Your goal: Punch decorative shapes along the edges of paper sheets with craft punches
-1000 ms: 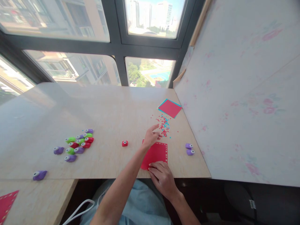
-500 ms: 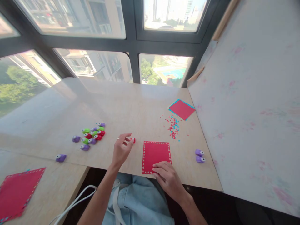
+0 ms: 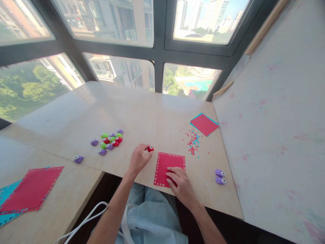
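Head view: left hand (image 3: 139, 159) grip around half-hidden red punch (image 3: 150, 148), right hand (image 3: 179, 183) flat on red card (image 3: 169, 163)

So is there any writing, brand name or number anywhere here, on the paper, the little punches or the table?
None can be read.
Red punch at the left hand: no lettering shows.
Red sheet under the right hand: only punched holes along its edges.
Other punches: too small to tell.

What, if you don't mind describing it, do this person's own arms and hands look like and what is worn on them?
Both forearms are bare, with no sleeves, gloves or watch visible. The left hand wears a thin, pale ring on one finger. The right hand shows no jewellery. The fingernails look short, without visible polish.
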`<state>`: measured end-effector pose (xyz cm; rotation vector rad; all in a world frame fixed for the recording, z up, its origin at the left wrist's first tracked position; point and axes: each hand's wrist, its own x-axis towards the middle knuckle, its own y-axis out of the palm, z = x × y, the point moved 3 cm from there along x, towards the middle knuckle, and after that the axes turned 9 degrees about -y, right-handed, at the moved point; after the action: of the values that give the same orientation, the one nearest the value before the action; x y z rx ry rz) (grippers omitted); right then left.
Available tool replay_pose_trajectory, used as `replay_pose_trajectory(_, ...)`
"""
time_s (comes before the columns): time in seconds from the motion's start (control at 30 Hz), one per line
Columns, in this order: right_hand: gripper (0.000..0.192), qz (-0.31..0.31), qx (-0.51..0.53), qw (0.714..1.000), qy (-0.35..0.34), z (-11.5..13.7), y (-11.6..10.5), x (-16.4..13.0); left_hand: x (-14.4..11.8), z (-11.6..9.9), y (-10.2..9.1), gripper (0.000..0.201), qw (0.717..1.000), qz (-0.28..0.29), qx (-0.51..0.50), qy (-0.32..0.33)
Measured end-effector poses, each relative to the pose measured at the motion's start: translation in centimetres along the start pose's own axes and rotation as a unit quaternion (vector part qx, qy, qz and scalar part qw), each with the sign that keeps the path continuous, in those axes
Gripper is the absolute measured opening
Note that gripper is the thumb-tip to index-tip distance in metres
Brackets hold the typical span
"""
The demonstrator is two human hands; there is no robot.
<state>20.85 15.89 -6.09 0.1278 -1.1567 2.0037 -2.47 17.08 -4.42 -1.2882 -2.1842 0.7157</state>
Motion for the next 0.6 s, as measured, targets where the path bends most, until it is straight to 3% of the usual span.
replay_pose_trajectory(0.1,0.022,0.002,-0.003,1.0,-0.003,0.3,0.8,0.3,-0.2,-3.2,-0.3,0.014,0.996,-0.028,-0.08,-0.02)
replay_pose_trajectory(0.2,0.022,0.011,-0.007,1.0,-0.005,0.2,2.0,0.5,-0.8,-7.8,1.7,0.014,0.992,0.045,-0.117,0.015)
replay_pose_trajectory(0.37,0.034,0.004,-0.026,1.0,0.003,-0.6,3.4,0.5,-2.4,-13.8,9.3,0.016,0.976,0.199,-0.031,0.085)
replay_pose_trajectory(0.5,0.026,0.013,-0.029,0.999,-0.025,-0.7,3.2,0.9,-3.4,-16.0,15.1,0.014,0.948,0.288,0.055,0.124)
replay_pose_trajectory(0.6,0.022,0.007,-0.023,0.999,-0.03,-0.5,2.8,1.3,-3.7,-17.0,17.5,0.013,0.935,0.313,0.079,0.149)
